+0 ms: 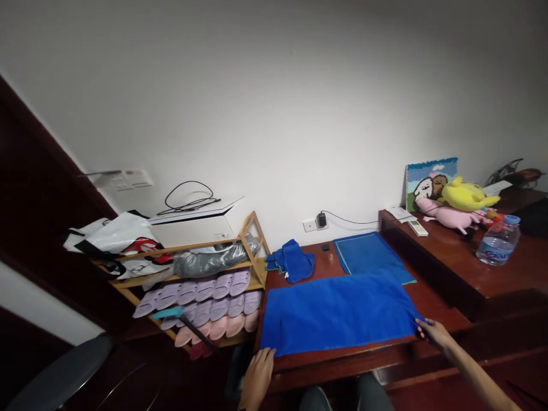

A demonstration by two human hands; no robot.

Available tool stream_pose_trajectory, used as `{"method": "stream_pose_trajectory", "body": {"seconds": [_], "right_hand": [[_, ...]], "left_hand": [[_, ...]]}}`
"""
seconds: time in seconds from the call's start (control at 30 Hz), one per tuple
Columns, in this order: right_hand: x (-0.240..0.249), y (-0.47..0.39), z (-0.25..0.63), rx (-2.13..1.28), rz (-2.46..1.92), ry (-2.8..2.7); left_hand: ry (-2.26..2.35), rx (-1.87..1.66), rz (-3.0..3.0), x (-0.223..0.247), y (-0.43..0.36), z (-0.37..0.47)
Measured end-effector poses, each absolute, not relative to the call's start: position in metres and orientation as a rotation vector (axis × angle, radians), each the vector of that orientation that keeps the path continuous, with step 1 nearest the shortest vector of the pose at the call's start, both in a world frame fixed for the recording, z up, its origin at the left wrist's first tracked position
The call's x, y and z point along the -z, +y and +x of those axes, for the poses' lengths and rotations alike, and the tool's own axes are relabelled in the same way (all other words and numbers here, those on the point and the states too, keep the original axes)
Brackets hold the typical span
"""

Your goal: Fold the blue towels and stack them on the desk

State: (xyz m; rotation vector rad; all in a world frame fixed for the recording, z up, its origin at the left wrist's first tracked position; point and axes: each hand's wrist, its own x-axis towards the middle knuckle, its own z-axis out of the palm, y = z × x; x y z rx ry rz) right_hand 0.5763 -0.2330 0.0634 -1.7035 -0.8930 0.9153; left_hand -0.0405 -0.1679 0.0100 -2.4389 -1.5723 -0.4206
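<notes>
A long blue towel (338,314) lies spread across the reddish-brown desk (308,365), with slight wrinkles toward its right end. My left hand (258,374) is closed at its front left corner, fingertips at the fabric's edge. At the front right corner, my right hand (434,334) pinches the towel between thumb and fingers. Behind it lies a flat folded blue towel (370,254) with green edging, partly covered by the front one. A crumpled blue cloth (297,261) rests at the desk's back left.
Left of the desk stands a wooden rack (257,274) holding several slippers (222,285), with a white box (192,228) on top. On the raised right surface are a water bottle (496,245), a pink plush toy (449,217), a yellow plush toy (464,194) and a remote (417,228).
</notes>
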Motion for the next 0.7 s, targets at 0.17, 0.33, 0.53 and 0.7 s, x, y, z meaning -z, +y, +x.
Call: {"method": "stream_pose_trajectory", "body": {"seconds": [0.17,0.33,0.53,0.7], "right_hand": [[-0.050,-0.241,0.594,-0.959,-1.733,-0.826],[-0.029,-0.252,0.623,-0.847,-1.840,-0.942],[-0.028,-0.234,0.624,-0.350,-1.933,-1.148],[-0.045,-0.160,0.504,-0.371,-1.672,-1.624]], "left_hand": [[-1.537,0.499,-2.387,-0.008,-0.180,-0.055],[-1.510,0.550,-2.410,-0.005,-0.193,-0.063],[-1.632,0.607,-2.469,-0.016,-0.188,-0.060],[-1.767,0.663,-2.451,-0.042,-0.125,-0.027]]}}
